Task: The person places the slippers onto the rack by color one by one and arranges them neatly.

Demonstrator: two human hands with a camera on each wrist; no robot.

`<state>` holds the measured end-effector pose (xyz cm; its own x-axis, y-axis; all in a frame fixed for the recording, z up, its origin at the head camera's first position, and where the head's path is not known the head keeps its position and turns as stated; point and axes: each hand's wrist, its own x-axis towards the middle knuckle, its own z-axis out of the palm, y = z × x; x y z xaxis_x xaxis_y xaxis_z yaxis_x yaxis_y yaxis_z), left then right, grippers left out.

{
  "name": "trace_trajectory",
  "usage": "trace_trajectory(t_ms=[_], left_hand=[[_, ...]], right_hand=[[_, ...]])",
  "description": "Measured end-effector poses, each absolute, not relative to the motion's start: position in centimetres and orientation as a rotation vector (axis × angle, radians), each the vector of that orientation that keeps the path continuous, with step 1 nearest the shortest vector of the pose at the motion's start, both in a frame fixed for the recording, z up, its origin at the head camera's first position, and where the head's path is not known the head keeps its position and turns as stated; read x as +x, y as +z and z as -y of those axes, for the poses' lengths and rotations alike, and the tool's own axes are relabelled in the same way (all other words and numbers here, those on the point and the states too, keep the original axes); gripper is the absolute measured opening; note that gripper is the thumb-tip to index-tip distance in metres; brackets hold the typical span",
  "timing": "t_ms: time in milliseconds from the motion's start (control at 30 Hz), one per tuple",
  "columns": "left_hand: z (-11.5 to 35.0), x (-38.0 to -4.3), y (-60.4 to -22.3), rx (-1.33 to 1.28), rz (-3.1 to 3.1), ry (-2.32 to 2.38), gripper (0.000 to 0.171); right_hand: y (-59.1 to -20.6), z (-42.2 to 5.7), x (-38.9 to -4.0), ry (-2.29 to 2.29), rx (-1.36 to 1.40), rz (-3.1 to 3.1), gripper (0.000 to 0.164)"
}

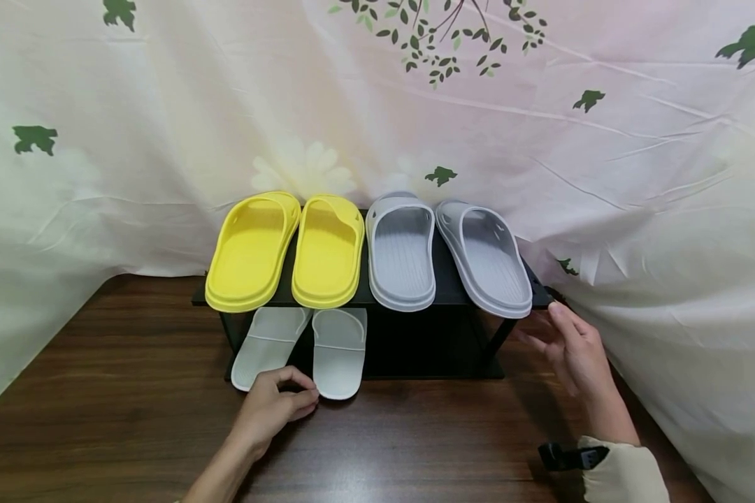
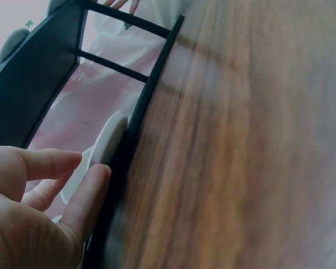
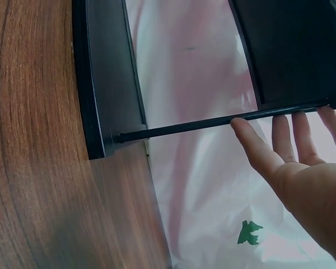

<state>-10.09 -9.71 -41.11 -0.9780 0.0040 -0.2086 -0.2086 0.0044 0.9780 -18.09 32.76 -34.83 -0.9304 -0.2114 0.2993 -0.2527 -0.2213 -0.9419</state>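
Note:
My left hand (image 1: 275,404) is at the heel of a pale grey-white slipper (image 1: 339,360) on the lower shelf of a black shoe rack (image 1: 428,346). In the left wrist view, thumb and forefinger lie either side of the edge of the slipper (image 2: 110,140), pinching it lightly. Its mate (image 1: 266,353) lies to the left, turned slightly outward. My right hand (image 1: 581,356) is at the rack's right end. In the right wrist view, its extended fingers (image 3: 255,143) touch a black side post (image 3: 196,125) of the rack.
Two yellow slippers (image 1: 245,255) and two grey slippers (image 1: 403,258) stand on the rack's top shelf. The rack rests on a brown wood-grain surface (image 1: 415,447). A patterned cloth (image 1: 182,126) hangs behind and along both sides, close to my right hand.

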Motion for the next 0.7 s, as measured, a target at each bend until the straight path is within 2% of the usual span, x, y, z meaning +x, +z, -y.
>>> trace_trajectory(t_ms=[367, 700], left_hand=[[11.0, -10.4, -39.2, -0.222, -2.290, 2.010, 0.015], [15.6, -10.3, -36.7, -0.269, -2.661, 1.803, 0.032]], right_hand=[[-34.4, -32.3, -17.8, 2.321, 0.436, 1.927, 0.034], [-33.4, -32.2, -16.9, 2.218, 0.417, 1.891, 0.040]])
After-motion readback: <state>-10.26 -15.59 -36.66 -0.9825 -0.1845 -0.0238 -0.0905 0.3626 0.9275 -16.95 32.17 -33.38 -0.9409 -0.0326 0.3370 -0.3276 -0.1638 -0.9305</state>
